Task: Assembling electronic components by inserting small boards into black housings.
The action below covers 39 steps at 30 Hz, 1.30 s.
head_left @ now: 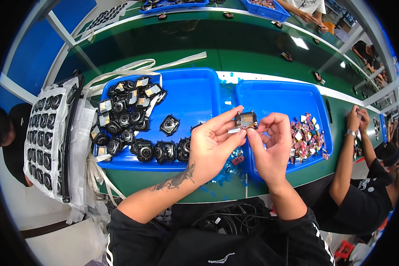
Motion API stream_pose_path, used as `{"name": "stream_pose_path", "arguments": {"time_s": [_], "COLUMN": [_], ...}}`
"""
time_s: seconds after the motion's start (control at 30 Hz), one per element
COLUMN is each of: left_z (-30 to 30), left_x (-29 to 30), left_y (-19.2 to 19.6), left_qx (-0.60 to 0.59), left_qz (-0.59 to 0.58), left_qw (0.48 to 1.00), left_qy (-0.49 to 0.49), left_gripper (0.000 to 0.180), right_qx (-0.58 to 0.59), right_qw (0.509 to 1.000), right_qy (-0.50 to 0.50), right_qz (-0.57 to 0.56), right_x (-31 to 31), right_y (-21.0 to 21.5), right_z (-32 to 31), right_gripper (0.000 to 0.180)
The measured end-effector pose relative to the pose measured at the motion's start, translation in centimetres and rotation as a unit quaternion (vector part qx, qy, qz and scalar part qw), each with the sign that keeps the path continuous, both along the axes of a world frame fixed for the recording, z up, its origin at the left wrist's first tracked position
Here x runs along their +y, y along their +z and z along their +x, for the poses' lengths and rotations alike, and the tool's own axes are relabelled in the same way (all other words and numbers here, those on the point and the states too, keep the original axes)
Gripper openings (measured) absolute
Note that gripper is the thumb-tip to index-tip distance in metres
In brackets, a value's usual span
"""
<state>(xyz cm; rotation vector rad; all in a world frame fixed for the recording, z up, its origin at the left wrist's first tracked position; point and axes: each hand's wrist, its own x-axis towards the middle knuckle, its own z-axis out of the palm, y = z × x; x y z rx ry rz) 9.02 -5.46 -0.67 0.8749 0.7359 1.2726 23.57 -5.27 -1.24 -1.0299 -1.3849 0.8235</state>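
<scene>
Both hands meet over the gap between two blue trays. In them is a black smartwatch case [245,119], its open inside facing up. My left hand [213,144] grips the case from the left, fingers behind it and thumb at its lower edge. A small silver strip [234,130] sticks out by that thumb; whether it is joined to the case I cannot tell. My right hand [272,144] pinches the case's lower right corner between thumb and fingers. The right fingertips partly hide that edge.
The left blue tray [188,84] holds many black watch cases [124,117]. The right blue tray [275,91] holds small red, white and gold parts [307,139]. A stack of filled foam sheets [46,137] stands left. Beyond runs a green conveyor [248,60]. A co-worker's arms [348,150] are at right.
</scene>
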Motion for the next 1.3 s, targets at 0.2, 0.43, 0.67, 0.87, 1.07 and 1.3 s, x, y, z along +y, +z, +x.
{"name": "stream_pose_path", "arguments": {"time_s": [0.2, 0.43, 0.67, 0.87, 1.07, 1.3], "left_z": [-0.3, -2.8, -11.0, -10.0, -11.2, -9.4], "left_x": [0.0, 1.1, 2.3, 2.3, 3.0, 4.9], "left_y": [-1.0, 2.1, 1.8, 0.9, -0.1, 0.2], "left_qx": [0.007, 0.314, 0.826, 0.796, 0.779, 0.604], "left_qz": [0.018, 0.137, 0.127, 0.193, 0.153, 0.204], "left_qw": [1.0, 0.931, 0.549, 0.571, 0.598, 0.76], "left_qy": [0.02, 0.122, 0.005, 0.052, 0.112, 0.126], "left_gripper": [0.042, 0.042, 0.055, 0.036, 0.011, 0.026], "right_qx": [-0.001, -0.06, -0.359, -0.473, -0.484, -0.535], "right_qw": [0.998, 0.984, 0.916, 0.87, 0.813, 0.785], "right_qy": [0.029, 0.12, -0.088, -0.137, 0.319, 0.304], "right_qz": [-0.059, -0.114, -0.154, -0.033, 0.053, 0.08], "right_x": [-0.2, 6.0, 24.8, 24.6, 7.1, 0.4], "right_y": [0.6, 2.8, -1.2, -1.4, 4.7, 3.8], "right_z": [-0.6, 0.5, 4.7, 6.9, 1.5, 2.1], "right_gripper": [0.038, 0.044, 0.057, 0.046, 0.016, 0.015]}}
